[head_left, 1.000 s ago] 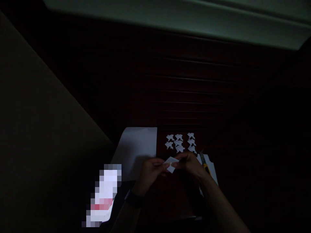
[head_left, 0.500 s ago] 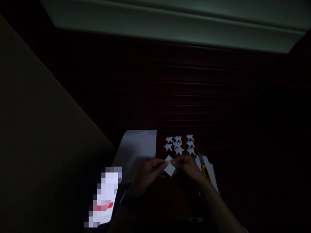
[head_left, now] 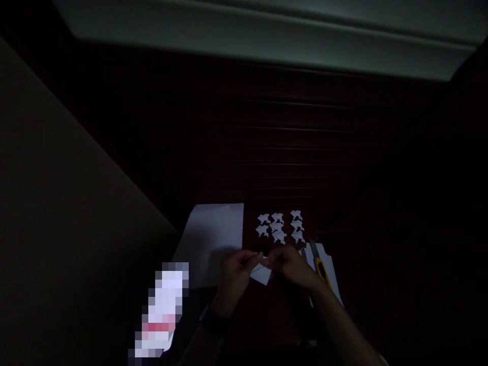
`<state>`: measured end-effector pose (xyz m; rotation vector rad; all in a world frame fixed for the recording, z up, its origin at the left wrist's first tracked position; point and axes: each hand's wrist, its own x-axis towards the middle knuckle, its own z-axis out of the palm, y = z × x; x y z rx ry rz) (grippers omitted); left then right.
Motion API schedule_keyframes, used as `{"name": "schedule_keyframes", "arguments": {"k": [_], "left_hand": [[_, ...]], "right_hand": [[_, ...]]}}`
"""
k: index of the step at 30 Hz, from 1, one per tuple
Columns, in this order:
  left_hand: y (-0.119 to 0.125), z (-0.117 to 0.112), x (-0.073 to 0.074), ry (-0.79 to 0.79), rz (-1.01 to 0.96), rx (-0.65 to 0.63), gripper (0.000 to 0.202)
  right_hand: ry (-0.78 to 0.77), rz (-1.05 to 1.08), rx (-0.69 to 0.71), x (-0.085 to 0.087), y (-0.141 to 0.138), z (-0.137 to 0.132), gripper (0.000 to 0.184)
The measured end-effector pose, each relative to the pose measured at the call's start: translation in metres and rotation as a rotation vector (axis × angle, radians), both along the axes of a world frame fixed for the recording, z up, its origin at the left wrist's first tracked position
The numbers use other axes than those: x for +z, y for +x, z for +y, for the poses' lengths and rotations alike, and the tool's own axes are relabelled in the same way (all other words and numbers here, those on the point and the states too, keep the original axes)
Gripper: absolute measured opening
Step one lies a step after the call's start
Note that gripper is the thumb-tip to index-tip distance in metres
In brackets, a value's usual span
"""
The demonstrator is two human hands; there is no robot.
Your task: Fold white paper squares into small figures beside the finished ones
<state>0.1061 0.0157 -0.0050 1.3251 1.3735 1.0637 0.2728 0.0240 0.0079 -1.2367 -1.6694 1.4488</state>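
The scene is very dark. My left hand (head_left: 237, 277) and my right hand (head_left: 290, 265) meet over a dark wooden table and both pinch a small white paper piece (head_left: 262, 273) between their fingertips. Just beyond the hands lie several small folded white paper shapes (head_left: 280, 226) set out in rows. A dark band sits on my left wrist.
A white paper sheet (head_left: 213, 236) lies left of the hands. A yellow utility knife (head_left: 319, 263) rests on more white paper (head_left: 331, 277) to the right. A blurred bright object (head_left: 163, 307) is at lower left. A pale ledge (head_left: 267, 35) runs along the top.
The small paper piece has dropped lower between my fingertips and shows less of its face. Both hands have stayed together in nearly the same place.
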Motion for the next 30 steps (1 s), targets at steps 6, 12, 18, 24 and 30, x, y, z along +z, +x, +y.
{"name": "schedule_keyframes", "arguments": {"k": [6, 12, 18, 24, 30], "left_hand": [[-0.001, 0.001, -0.006, -0.031, -0.062, -0.026, 0.021], [0.002, 0.003, -0.007, -0.086, -0.242, 0.057, 0.024], [0.003, 0.001, -0.005, -0.057, -0.324, 0.066, 0.020], [0.002, 0.007, 0.003, -0.003, -0.252, -0.003, 0.038], [0.002, 0.008, -0.003, 0.017, -0.078, -0.004, 0.030]], "right_hand": [[-0.038, -0.004, 0.028, -0.002, -0.001, 0.000, 0.033], [-0.067, -0.007, 0.014, -0.007, 0.000, 0.000, 0.028], [0.042, -0.015, -0.049, -0.011, -0.013, 0.003, 0.021], [0.005, -0.002, -0.265, -0.016, -0.012, 0.009, 0.025], [-0.093, 0.115, -0.378, -0.020, -0.003, 0.012, 0.031]]}}
